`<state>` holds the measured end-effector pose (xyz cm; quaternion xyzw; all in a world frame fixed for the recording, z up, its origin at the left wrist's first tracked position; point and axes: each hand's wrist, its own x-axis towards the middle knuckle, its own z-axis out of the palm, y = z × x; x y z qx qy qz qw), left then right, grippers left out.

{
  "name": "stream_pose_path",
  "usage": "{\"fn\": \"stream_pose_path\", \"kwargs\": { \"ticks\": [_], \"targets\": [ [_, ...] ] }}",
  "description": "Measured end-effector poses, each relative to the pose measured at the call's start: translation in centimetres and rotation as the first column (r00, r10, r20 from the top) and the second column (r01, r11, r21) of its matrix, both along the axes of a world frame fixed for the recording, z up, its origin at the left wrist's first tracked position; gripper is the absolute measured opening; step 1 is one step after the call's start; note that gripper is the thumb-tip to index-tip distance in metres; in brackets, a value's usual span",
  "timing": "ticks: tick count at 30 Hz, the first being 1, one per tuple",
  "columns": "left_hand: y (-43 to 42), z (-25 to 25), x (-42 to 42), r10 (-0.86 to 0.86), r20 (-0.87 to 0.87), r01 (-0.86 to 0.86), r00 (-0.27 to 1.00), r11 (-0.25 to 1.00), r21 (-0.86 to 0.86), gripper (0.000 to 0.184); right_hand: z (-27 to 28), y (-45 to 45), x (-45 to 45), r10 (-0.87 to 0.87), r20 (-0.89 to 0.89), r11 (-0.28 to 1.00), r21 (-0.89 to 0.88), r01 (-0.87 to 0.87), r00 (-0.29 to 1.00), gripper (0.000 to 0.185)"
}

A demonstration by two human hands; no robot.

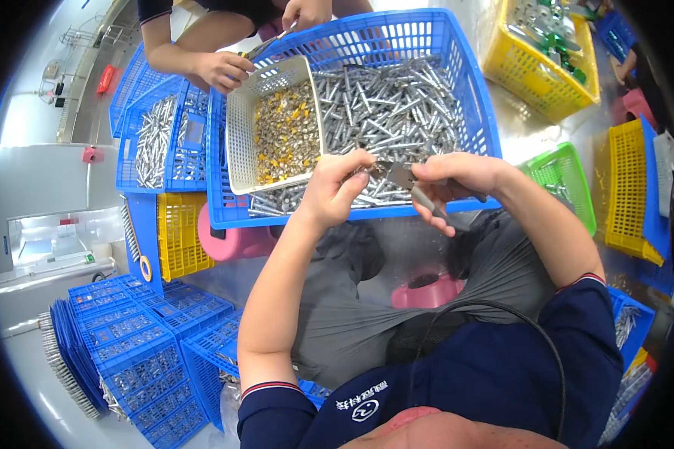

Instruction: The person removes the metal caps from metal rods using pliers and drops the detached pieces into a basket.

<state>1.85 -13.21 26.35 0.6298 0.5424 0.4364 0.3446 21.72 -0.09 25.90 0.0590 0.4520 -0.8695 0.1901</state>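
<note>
My right hand [460, 179] is closed around a pair of pliers [401, 176] with grey handles, the jaws pointing left. Close to the jaws, my left hand [337, 187] pinches something small, mostly hidden by the fingers. Both hands are over the near side of a large blue basket [468, 82] holding many loose silver metal rods [389, 101]. Inside it, left of the rods, sits a cream basket [316, 97] full of small metal and yellow pieces [286, 135].
Across from me, another person's hand [225, 71] rests by the cream basket's rim; their other hand holds a tool. A yellow crate [539, 71] with green items stands back right, a green basket [569, 176] at right. Blue crates [138, 359] are stacked lower left; pink stools [427, 292] stand below.
</note>
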Motion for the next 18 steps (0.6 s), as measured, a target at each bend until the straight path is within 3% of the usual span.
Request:
{"fn": "stream_pose_path", "kwargs": {
  "ticks": [4, 6, 8, 10, 12, 14, 16, 18],
  "targets": [
    [0.1, 0.2, 0.3, -0.019, -0.012, 0.020, 1.000, 0.998, 0.065, 0.015, -0.1, -0.4, 0.2, 0.009, 0.017, 0.997, -0.076, -0.007, 1.000, 0.057],
    [0.2, 0.6, 0.3, -0.026, -0.035, 0.028, 0.999, 0.998, 0.054, 0.016, -0.4, -0.5, 0.3, 0.087, 0.072, 0.935, -0.349, -0.056, 0.994, 0.058],
    [0.1, 0.8, 0.4, -0.038, -0.099, 0.045, 0.994, 0.997, 0.070, 0.016, -0.3, -1.0, 0.3, 0.091, 0.083, 0.906, -0.420, -0.048, 0.992, 0.059],
    [0.1, 0.9, 0.5, -0.030, -0.119, 0.043, 0.992, 0.993, 0.112, 0.016, -0.4, -1.4, 0.3, 0.126, 0.028, 0.798, -0.597, -0.084, 0.992, 0.060],
    [0.1, 1.1, 0.7, 0.000, -0.195, 0.049, 0.981, 0.968, 0.248, 0.014, -0.8, -2.0, 0.5, 0.167, 0.030, 0.765, -0.634, -0.110, 0.985, 0.064],
    [0.4, 1.2, 0.9, 0.002, -0.198, 0.069, 0.980, 0.934, 0.352, 0.013, -1.4, -3.0, 0.6, 0.202, -0.150, 0.563, -0.791, -0.240, 0.968, 0.068],
    [0.2, 1.2, 0.9, 0.008, -0.198, 0.083, 0.980, 0.890, 0.448, 0.012, -0.9, -3.9, 0.5, 0.220, -0.186, 0.497, -0.823, -0.274, 0.958, 0.070],
    [0.1, 1.0, 0.5, 0.049, -0.320, 0.137, 0.946, 0.836, 0.532, 0.012, -0.3, -4.6, 0.4, 0.182, -0.214, 0.412, -0.870, -0.272, 0.960, 0.069]
  ]
}}
